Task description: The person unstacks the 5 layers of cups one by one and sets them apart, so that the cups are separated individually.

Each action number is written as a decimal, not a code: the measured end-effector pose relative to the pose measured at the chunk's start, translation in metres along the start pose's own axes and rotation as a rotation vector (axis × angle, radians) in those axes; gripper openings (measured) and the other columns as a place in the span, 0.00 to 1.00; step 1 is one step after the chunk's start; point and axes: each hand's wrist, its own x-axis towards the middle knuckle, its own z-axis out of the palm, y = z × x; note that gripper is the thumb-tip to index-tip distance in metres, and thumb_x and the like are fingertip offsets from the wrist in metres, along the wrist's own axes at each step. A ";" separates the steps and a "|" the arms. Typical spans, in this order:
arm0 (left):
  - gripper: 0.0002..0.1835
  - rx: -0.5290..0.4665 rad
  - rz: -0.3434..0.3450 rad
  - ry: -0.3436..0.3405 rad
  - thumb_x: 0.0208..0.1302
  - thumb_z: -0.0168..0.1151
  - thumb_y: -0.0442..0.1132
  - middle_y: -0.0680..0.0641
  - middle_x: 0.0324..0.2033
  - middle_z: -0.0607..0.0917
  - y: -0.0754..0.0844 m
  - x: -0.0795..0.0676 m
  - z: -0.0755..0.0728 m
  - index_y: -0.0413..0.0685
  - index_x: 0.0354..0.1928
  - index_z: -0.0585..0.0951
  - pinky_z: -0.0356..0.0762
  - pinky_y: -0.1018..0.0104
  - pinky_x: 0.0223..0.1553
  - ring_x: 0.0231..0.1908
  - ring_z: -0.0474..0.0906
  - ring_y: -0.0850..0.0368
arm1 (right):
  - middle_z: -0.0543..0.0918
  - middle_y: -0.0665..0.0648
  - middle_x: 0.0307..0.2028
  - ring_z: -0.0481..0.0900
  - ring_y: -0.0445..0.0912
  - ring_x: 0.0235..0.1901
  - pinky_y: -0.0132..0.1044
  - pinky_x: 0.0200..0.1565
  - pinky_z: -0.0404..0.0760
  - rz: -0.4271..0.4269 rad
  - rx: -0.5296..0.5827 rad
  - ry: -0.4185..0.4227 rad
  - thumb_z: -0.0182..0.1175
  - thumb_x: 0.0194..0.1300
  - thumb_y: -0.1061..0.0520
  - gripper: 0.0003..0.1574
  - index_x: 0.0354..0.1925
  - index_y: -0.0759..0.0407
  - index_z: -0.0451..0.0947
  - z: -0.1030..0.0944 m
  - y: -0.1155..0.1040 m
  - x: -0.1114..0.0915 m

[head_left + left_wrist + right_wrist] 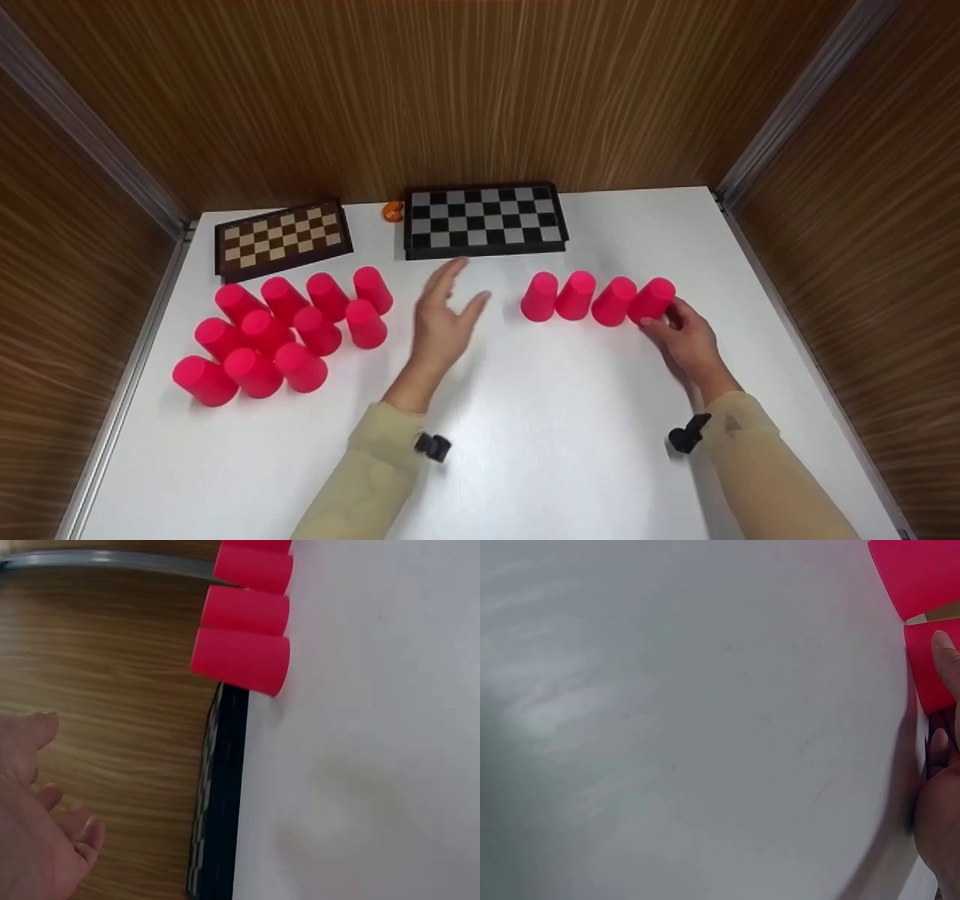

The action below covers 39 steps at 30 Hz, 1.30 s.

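Note:
A row of several pink cups [575, 295] stands upside down on the right half of the white table [525, 435]. At its right end my right hand [691, 341] grips the last pink cup [651, 298], thumb on the near side and fingers behind it. The right wrist view shows the thumb [946, 660] against that cup's wall [928, 679]. My left hand [440, 322] hovers between this row and the left group of cups, fingers spread and holding nothing. In the left wrist view, the left hand [37, 817] appears at the left edge, apart from the cups [241, 658].
On the left, several more upside-down pink cups [268, 334] stand in staggered rows. Behind them lies a brown checkered board [283, 238]. A black and silver checkered board [486, 219] sits at the back, with a small orange object [391, 211] beside it. Wood-grain panels [480, 97] enclose the table.

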 end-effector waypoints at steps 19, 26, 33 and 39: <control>0.33 0.097 -0.206 -0.361 0.70 0.72 0.39 0.42 0.71 0.76 -0.016 0.038 0.101 0.45 0.75 0.74 0.74 0.61 0.69 0.71 0.71 0.47 | 0.61 0.57 0.81 0.54 0.59 0.81 0.50 0.71 0.71 -0.006 0.036 -0.008 0.70 0.71 0.37 0.56 0.85 0.46 0.54 0.012 -0.001 0.001; 0.32 0.079 -0.227 -0.380 0.70 0.73 0.38 0.42 0.65 0.81 -0.023 0.037 0.108 0.46 0.74 0.75 0.77 0.63 0.66 0.65 0.77 0.48 | 0.61 0.55 0.80 0.56 0.58 0.80 0.48 0.70 0.74 0.017 0.102 -0.009 0.71 0.68 0.37 0.57 0.84 0.43 0.55 0.010 -0.002 0.003; 0.32 0.054 -0.223 -0.376 0.70 0.72 0.36 0.42 0.65 0.81 -0.027 0.032 0.111 0.46 0.74 0.75 0.75 0.63 0.68 0.65 0.77 0.49 | 0.62 0.55 0.80 0.57 0.58 0.79 0.48 0.70 0.74 0.018 0.086 -0.006 0.70 0.70 0.37 0.56 0.84 0.44 0.55 0.006 -0.001 0.000; 0.32 0.015 -0.235 -0.330 0.69 0.73 0.36 0.42 0.62 0.84 -0.029 0.020 0.099 0.45 0.73 0.75 0.78 0.59 0.66 0.62 0.79 0.49 | 0.63 0.57 0.79 0.57 0.58 0.80 0.49 0.71 0.72 0.002 0.054 0.014 0.71 0.70 0.40 0.54 0.84 0.46 0.57 0.002 0.000 0.000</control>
